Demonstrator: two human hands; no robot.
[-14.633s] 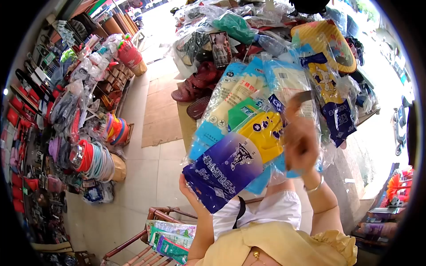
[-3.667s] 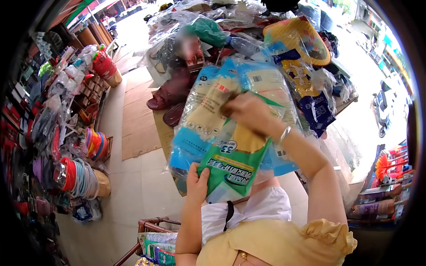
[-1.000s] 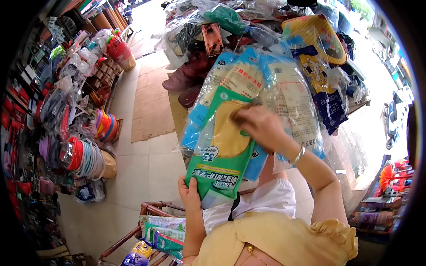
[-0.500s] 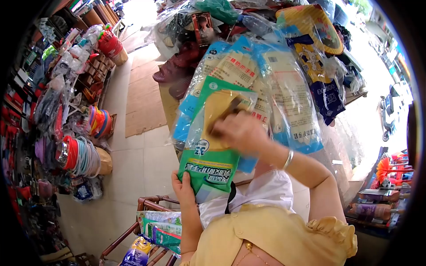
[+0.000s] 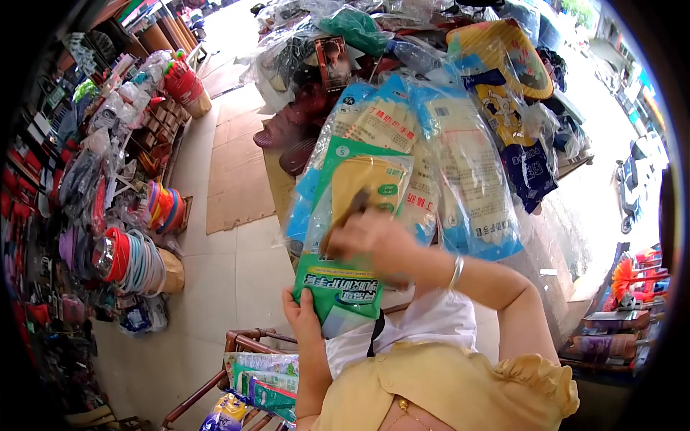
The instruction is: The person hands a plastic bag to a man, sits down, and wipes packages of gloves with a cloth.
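A green and clear packet of rubber gloves lies slanted in front of me, with a tan glove showing through its window. My left hand grips its lower left edge, thumb on top. Over the packet's middle, my right hand is closed around a dark brown brush-like thing, blurred by motion, which seems to touch the plastic. Under and beyond the packet are blue-edged clear glove packets on the pile.
Maroon shoes, a boxed item and a yellow straw hat lie on the heaped stall. Lower left, a bamboo chair holds more packets. Hose coils and crowded shelves line the left. Cardboard covers some floor.
My right hand has moved down and slightly left across the packet with the brown thing. My left hand keeps its hold on the packet's edge. The view has shifted slightly.
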